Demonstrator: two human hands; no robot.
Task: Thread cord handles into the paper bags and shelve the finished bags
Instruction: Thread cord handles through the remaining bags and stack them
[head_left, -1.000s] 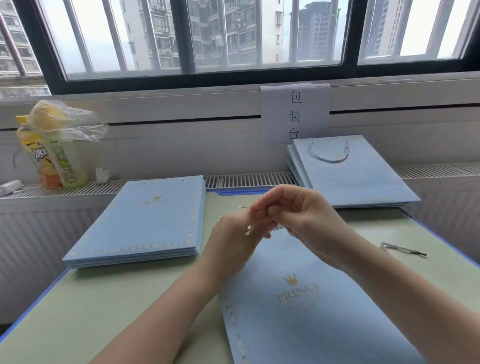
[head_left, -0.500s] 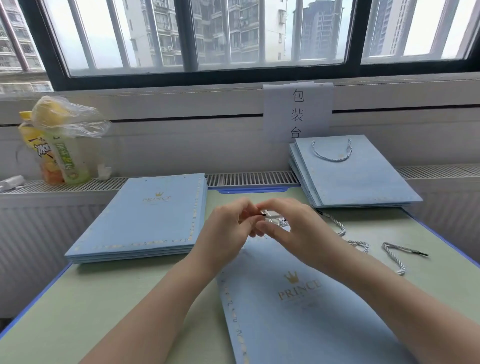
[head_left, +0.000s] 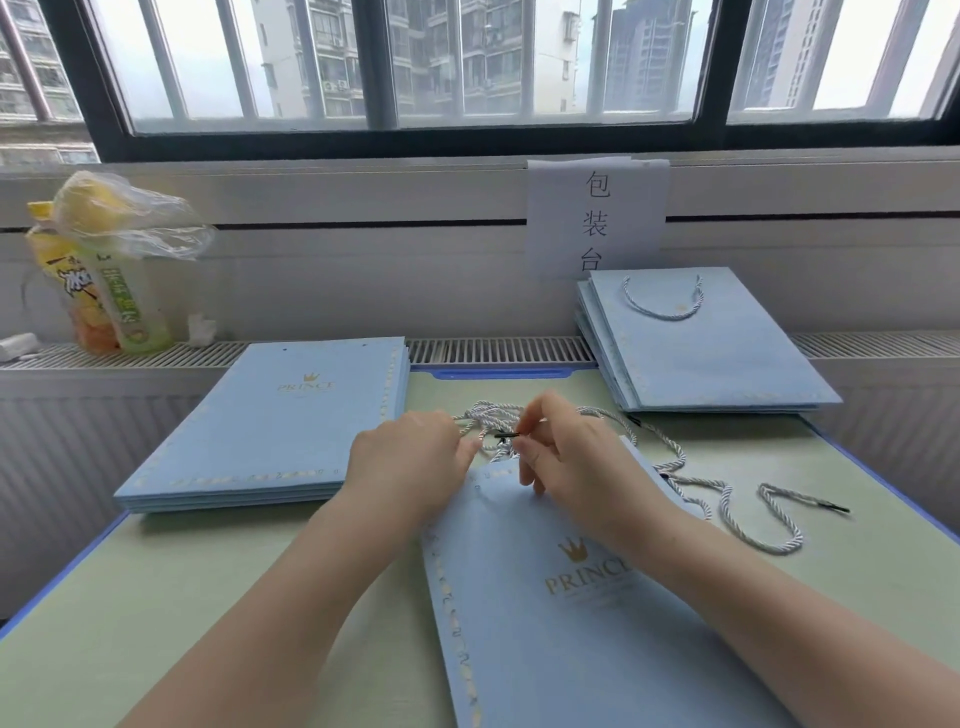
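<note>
A flat light-blue paper bag (head_left: 561, 613) with a gold crown logo lies on the green table in front of me. My right hand (head_left: 566, 452) pinches the black tip of a white-and-grey twisted cord (head_left: 727, 493) just above the bag's top edge. My left hand (head_left: 410, 457) sits beside it at the bag's top left corner, fingers curled on the cord; the exact hold is hidden. The cord trails in loops to the right across the table. A stack of bags without handles (head_left: 270, 431) lies at the left. A stack of bags with cord handles (head_left: 701, 343) rests at the back right.
The green table (head_left: 156, 597) has a blue rim. Behind it runs a radiator ledge (head_left: 498, 351) with drink bottles under a plastic bag (head_left: 109, 270) at the left. A paper sign (head_left: 597, 218) hangs under the window.
Both hands have dropped from mid-air down to the bag's top edge. More of the cord now lies spread in loops on the table to the right.
</note>
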